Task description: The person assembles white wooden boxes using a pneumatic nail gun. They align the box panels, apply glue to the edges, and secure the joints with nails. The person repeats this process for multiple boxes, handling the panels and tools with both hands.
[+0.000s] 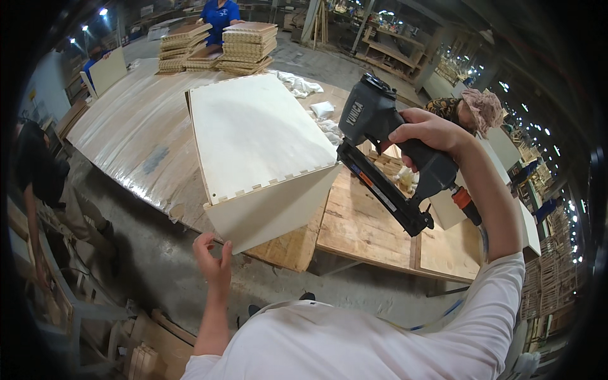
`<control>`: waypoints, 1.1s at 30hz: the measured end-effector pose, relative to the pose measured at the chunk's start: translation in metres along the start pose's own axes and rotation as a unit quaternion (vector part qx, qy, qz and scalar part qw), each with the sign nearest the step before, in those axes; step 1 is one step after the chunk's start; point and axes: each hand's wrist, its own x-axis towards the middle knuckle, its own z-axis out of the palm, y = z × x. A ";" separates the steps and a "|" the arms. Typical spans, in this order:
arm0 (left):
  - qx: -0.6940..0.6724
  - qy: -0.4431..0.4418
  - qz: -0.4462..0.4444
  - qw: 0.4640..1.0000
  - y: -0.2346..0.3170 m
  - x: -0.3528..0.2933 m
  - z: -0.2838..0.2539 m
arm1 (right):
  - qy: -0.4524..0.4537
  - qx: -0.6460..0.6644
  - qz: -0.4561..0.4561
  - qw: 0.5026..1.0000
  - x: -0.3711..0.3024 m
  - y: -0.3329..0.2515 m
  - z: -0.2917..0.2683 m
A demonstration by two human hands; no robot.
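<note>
My right hand (427,134) is wrapped round the grip of a black pneumatic nail gun (370,109), with an orange hose fitting at the handle's end. The gun's nose is by the right corner of a pale wooden box (266,130), at the table's near side. Whether the nose touches the wood, I cannot tell. Finger-jointed seams run along the box's near top edge. At the box's lower left corner, my left hand (215,258) has its thumb and fingers about the bottom edge. The box's inside and far sides are hidden.
The box rests on a large wooden worktable (126,133). Stacks of slatted panels (248,47) stand at its far end, near a person in blue (220,14). White cloths (297,83) lie behind the box. Other people are at the left and right. A blue air hose (453,307) hangs low right.
</note>
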 end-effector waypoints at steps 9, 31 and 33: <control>0.015 -0.020 -0.049 0.998 -0.020 0.010 0.020 | 0.016 -0.005 0.005 1.000 -0.001 0.002 0.005; 0.081 0.021 0.036 0.996 -0.020 0.012 0.021 | -0.133 -0.058 -0.062 0.987 0.010 -0.044 0.065; 0.081 0.017 0.037 0.996 -0.016 0.013 0.021 | -0.123 -0.061 -0.048 0.989 0.012 -0.043 0.066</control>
